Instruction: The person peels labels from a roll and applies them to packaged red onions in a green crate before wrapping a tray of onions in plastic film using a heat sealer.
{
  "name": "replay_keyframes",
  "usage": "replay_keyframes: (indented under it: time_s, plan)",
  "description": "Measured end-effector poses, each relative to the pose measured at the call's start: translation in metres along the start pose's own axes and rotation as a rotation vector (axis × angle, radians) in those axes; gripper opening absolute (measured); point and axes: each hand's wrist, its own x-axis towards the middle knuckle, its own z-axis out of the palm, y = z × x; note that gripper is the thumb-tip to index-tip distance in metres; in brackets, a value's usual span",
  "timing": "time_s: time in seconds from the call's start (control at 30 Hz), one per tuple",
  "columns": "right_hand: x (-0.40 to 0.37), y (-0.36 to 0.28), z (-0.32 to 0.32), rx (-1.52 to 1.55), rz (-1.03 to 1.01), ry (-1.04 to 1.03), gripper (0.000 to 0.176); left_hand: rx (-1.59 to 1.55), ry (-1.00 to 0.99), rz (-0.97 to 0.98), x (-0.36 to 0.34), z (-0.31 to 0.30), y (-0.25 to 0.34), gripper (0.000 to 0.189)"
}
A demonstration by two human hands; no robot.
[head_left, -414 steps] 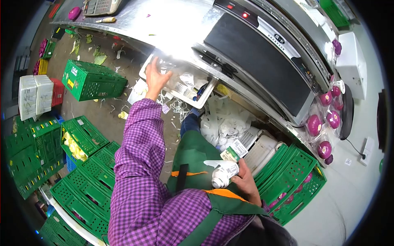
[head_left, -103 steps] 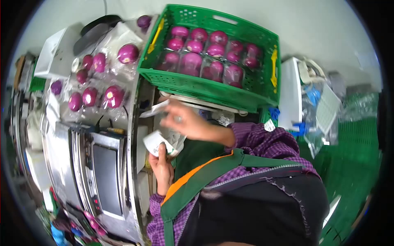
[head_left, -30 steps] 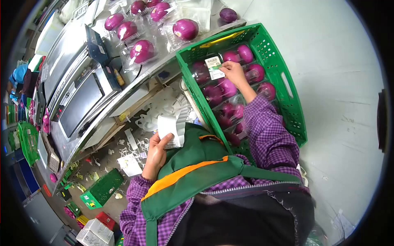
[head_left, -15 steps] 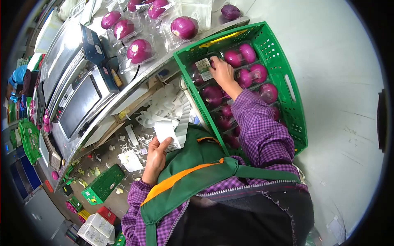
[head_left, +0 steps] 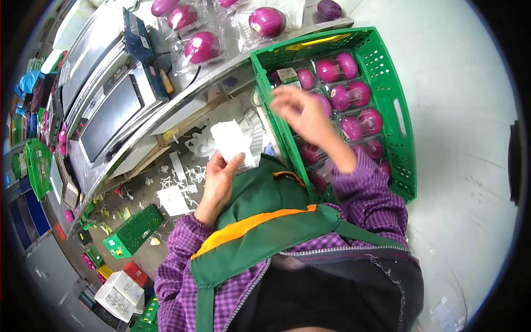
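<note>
My left hand [head_left: 220, 182] pinches a strip of white paper labels [head_left: 229, 140] in front of the green apron. Slightly smeared by motion, my right hand [head_left: 305, 114] hovers over the left side of a green crate [head_left: 406, 160], fingers stretched out and holding nothing. Inside the crate lie several clear packs of red onions [head_left: 349, 95], mostly two to a pack. One pack near the crate's far left corner bears a printed label [head_left: 287, 76]. My right hand and forearm hide some of the packs.
On the metal table [head_left: 221, 69], wrapped red onions [head_left: 202, 47] lie beside a loose onion [head_left: 329, 9]. A machine with a flat dark panel [head_left: 112, 108] stands left. Paper scraps [head_left: 173, 200] and another green crate [head_left: 133, 232] are on the floor.
My right hand has lifted off the labelled pack and drawn back toward me, with its fingers now spread. My left hand still holds the label strip, a little higher. The view has shifted slightly.
</note>
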Motion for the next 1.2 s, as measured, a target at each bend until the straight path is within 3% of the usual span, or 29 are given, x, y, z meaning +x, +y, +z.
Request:
replay_keyframes:
  time_s: [0.07,0.17,0.27,0.3,0.47,0.53,0.57,0.87,0.93,1.03,1.1,1.2]
  plan:
    - [-0.029,-0.019,0.026,-0.017,-0.082,-0.191,0.045,-0.063,-0.059,0.057,0.004,0.009,-0.001,0.027]
    - [-0.042,-0.013,0.046,0.161,0.032,-0.229,0.055,-0.044,-0.118,0.083,0.004,0.015,-0.004,0.029]
    - [-0.053,-0.020,0.041,0.080,0.072,-0.237,0.058,-0.043,-0.080,0.053,0.004,0.013,-0.006,0.027]
    - [-0.060,-0.013,0.045,0.055,-0.059,-0.223,0.060,-0.076,-0.026,0.006,0.005,0.012,-0.008,0.024]
    - [-0.077,-0.007,0.057,-0.082,-0.084,-0.196,0.041,-0.285,-0.066,-0.131,0.004,0.010,-0.010,0.019]
    - [-0.080,0.003,0.060,-0.160,-0.355,-0.090,0.031,-0.290,-0.026,-0.223,-0.001,0.018,-0.007,0.020]
    - [-0.083,0.001,0.059,-0.211,-0.397,-0.079,0.023,-0.290,-0.029,-0.227,-0.002,0.021,-0.006,0.020]
    - [-0.101,0.006,0.054,-0.210,-0.335,-0.082,0.020,-0.104,-0.086,-0.140,-0.004,0.016,-0.028,0.024]
    - [-0.102,0.011,0.054,-0.217,-0.343,-0.081,0.020,-0.200,0.010,-0.207,-0.006,0.026,-0.022,0.025]
    - [-0.102,0.014,0.054,-0.049,-0.292,-0.026,0.026,-0.288,0.131,-0.153,0.000,0.023,-0.016,0.021]
    - [-0.100,0.004,0.051,0.026,-0.102,-0.044,0.028,-0.256,0.119,-0.149,-0.001,0.023,-0.017,0.021]
    - [-0.099,0.011,0.055,-0.189,-0.263,-0.073,0.032,-0.208,0.113,-0.147,-0.004,0.023,-0.027,0.020]
